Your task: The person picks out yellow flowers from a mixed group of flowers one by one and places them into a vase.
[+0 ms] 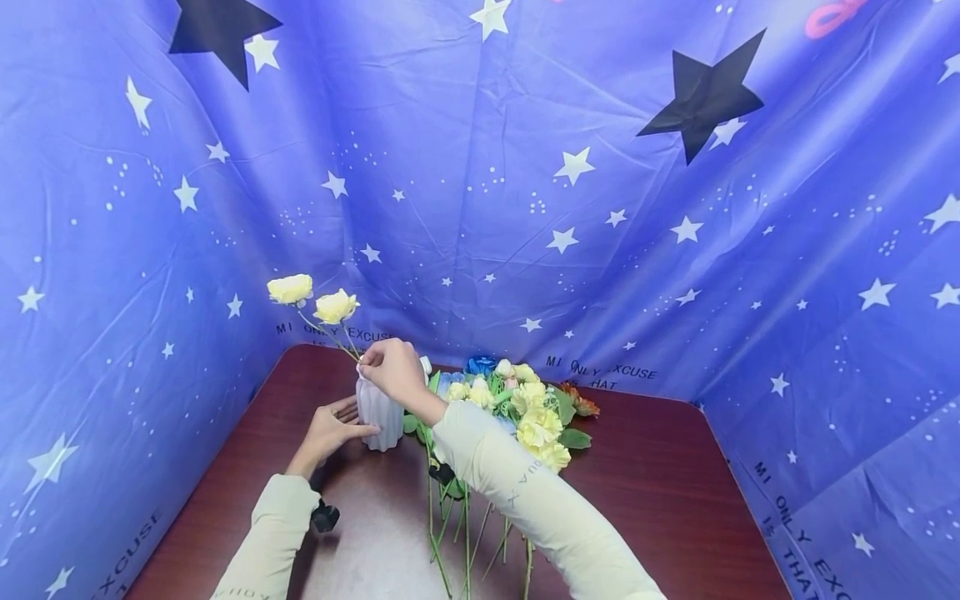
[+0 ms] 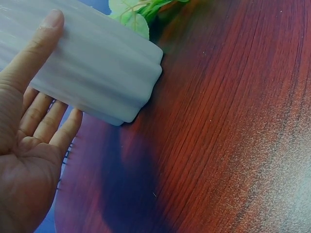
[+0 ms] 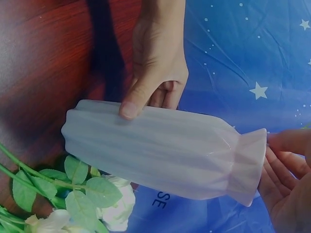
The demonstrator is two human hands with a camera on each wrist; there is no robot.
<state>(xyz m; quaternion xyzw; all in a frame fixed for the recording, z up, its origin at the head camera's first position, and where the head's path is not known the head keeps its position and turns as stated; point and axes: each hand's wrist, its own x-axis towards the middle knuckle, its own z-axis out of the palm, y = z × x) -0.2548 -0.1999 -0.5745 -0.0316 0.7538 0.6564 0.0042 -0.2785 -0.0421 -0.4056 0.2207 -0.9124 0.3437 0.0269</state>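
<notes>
A white fluted vase point(image 1: 380, 412) stands upright on the table. My left hand point(image 1: 330, 432) holds its lower side, with the thumb across the front and the fingers point(image 2: 41, 114) behind. Up at the vase's mouth, my right hand point(image 1: 395, 367) pinches the stem of a yellow flower point(image 1: 336, 307). A second yellow flower point(image 1: 289, 289) leans out to the left beside it, its stem running down to the same mouth. In the right wrist view, the right hand's fingers point(image 3: 286, 167) are right at the vase rim; the stem is hidden there.
Right of the vase lies a pile of artificial flowers point(image 1: 538, 425), yellow, white, blue and orange, their green stems point(image 1: 467, 542) pointing toward me. My right forearm reaches over it. A blue star-printed cloth point(image 1: 480, 208) surrounds the brown table point(image 1: 652, 500) behind and at both sides.
</notes>
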